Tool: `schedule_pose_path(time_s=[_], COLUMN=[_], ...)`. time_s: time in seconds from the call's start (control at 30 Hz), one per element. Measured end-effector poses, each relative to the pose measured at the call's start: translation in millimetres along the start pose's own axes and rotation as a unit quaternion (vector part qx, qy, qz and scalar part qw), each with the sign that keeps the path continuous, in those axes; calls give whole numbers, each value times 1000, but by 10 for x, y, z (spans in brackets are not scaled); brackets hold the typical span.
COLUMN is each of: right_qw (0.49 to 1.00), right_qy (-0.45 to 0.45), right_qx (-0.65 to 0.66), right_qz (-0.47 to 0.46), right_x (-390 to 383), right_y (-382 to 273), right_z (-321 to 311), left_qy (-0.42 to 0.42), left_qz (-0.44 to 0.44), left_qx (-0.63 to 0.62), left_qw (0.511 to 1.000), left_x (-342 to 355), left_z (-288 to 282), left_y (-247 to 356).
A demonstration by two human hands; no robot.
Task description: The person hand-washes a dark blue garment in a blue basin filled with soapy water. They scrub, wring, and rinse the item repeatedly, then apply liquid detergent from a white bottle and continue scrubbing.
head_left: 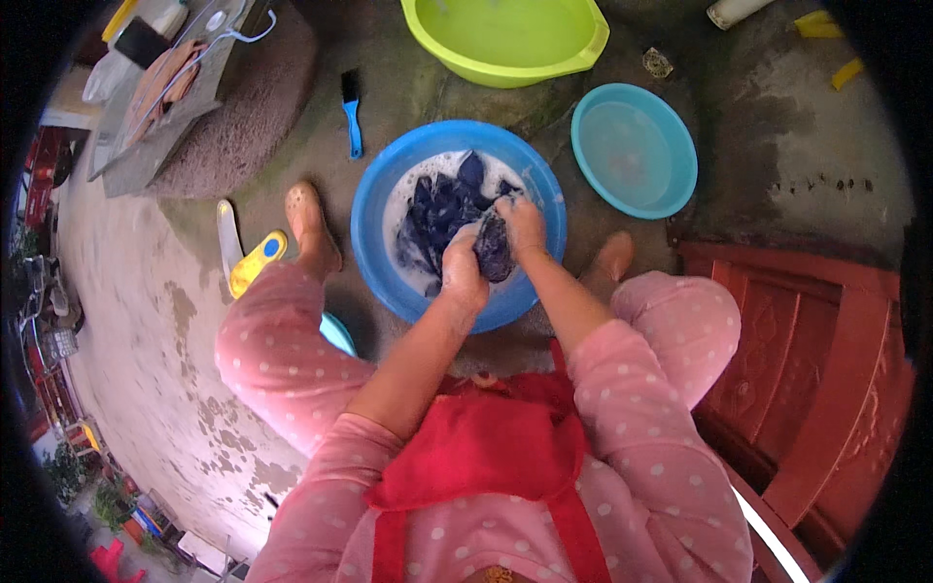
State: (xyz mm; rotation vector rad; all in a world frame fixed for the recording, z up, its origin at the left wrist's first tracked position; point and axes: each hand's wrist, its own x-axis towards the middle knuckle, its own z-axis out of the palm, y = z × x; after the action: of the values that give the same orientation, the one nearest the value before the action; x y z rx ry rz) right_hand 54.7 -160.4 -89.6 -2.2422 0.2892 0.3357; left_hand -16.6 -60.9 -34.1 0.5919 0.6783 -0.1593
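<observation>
A round blue basin [367, 255] stands on the floor between my feet, with white suds in it. Dark navy cloth [432, 222] lies bunched and wet in the suds. Over the right part of the basin, my left hand [465, 264] is closed on one side of a bundle of this cloth. My right hand [522, 225] grips the same bundle from its upper right side. Suds cling to the fingers of both hands. Part of the bundle is hidden by the hands.
A blue-handled brush [352, 124] lies left of the basin. Beyond stands a yellow-green tub [486, 70]; to the right, a turquoise basin of water [589, 170]. Two insoles, one yellow [255, 267] and one white [229, 238], lie by my left foot. A red wooden door [768, 340] is at right.
</observation>
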Motion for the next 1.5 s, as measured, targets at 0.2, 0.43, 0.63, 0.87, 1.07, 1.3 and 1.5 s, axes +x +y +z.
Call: schedule_pose_path(time_s=[0.2,0.43,0.63,0.87,1.07,1.3,1.5], right_qw=[969,968,897,844,978,920,891], right_qy=[93,-129,-239,-382,-153,-193,-104], right_qx=[219,-214,-371,-377,-102,206,40], right_qz=[62,-14,-11,0,-94,-272,-439], right_x=[483,473,692,971,728,84,-767], right_y=[465,748,1692,796,149,-1041,-1444], right_z=[255,421,1140,717,8,-731,-842], left_qy=[15,79,46,69,174,24,-198], left_qz=[-123,-163,-128,-214,-114,-186,-72], left_qx=[108,386,485,506,348,-25,-159], left_qw=[986,905,864,833,914,982,965], left_x=[796,1281,1798,2246,1804,507,-301], left_z=[-332,-606,-1107,-1240,-945,-244,169], left_y=[373,54,-215,-74,137,546,754])
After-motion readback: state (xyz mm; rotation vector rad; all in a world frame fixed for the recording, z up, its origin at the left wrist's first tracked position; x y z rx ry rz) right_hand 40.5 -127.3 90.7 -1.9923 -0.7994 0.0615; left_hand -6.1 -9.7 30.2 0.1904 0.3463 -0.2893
